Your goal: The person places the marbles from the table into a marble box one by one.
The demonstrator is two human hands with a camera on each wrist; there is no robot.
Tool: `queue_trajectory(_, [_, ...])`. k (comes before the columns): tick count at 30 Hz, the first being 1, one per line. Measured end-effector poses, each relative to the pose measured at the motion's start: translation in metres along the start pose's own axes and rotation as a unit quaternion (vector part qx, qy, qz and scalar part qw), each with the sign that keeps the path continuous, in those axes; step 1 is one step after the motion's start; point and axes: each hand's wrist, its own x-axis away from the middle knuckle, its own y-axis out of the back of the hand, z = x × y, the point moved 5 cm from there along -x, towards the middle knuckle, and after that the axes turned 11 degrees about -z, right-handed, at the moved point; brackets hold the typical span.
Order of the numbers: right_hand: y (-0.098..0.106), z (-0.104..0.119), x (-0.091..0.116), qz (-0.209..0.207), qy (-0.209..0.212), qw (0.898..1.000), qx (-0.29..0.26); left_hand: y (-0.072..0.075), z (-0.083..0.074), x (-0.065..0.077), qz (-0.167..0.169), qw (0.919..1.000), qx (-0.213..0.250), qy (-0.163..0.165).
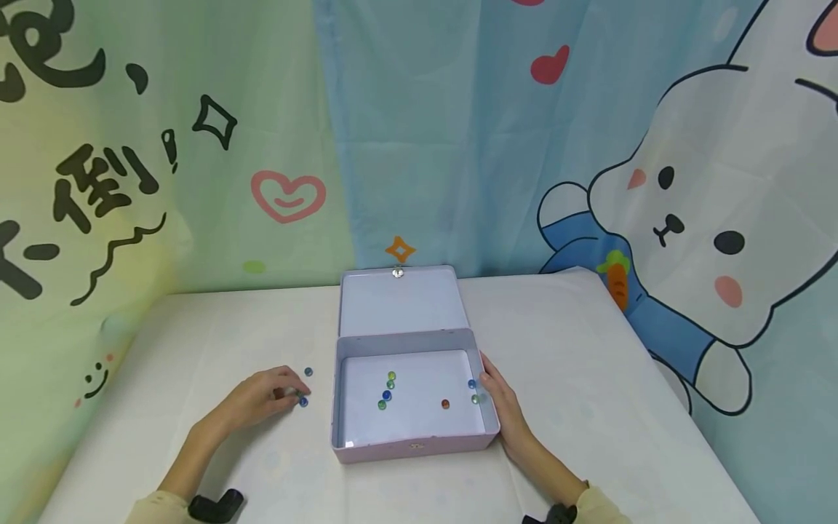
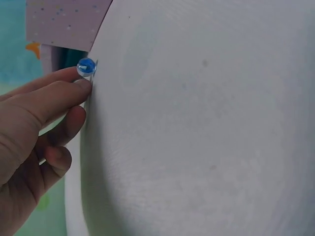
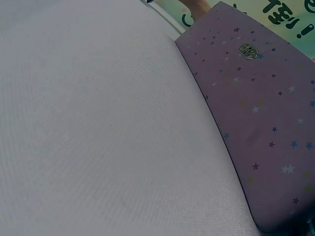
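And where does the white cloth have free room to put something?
Free: white cloth right of the right hand; also between left hand and green curtain. Crowded: between left hand and pink rectangular box, with round blue marbles.

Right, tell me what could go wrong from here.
The blue marble at the left hand might slip and roll away. The second blue marble, loose on the white table, could be knocked aside. If the right hand jolts the open box, the marbles inside may roll about.
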Motion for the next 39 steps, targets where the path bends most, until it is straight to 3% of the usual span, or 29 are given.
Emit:
queue_trajectory(7, [0.0,0.001,0.001,0.004,0.0,1.0,-0.005,0.006,0.002,0.002,-0.022,0.9996,-0.014,0.006])
queue_trajectory(17, [-0.001,0.001,0.001,0.005,-0.002,1.0,-0.009,0.017,-0.002,0.006,-0.079,0.9957,-0.024,-0.042])
queue_trajectory(22, [-0.001,0.001,0.0,0.004,-0.003,1.0,-0.006,0.025,-0.003,0.003,-0.096,0.9941,0.003,-0.051])
queue_trajectory(32, [0.001,0.003,-0.001,0.003,0.003,1.0,-0.002,0.041,-0.009,-0.023,-0.087,0.9944,0.028,-0.053])
queue_trajectory(39, [0.0,0.001,-0.001,0.001,-0.002,1.0,0.0,0.044,-0.021,-0.046,-0.062,0.9966,0.044,-0.033])
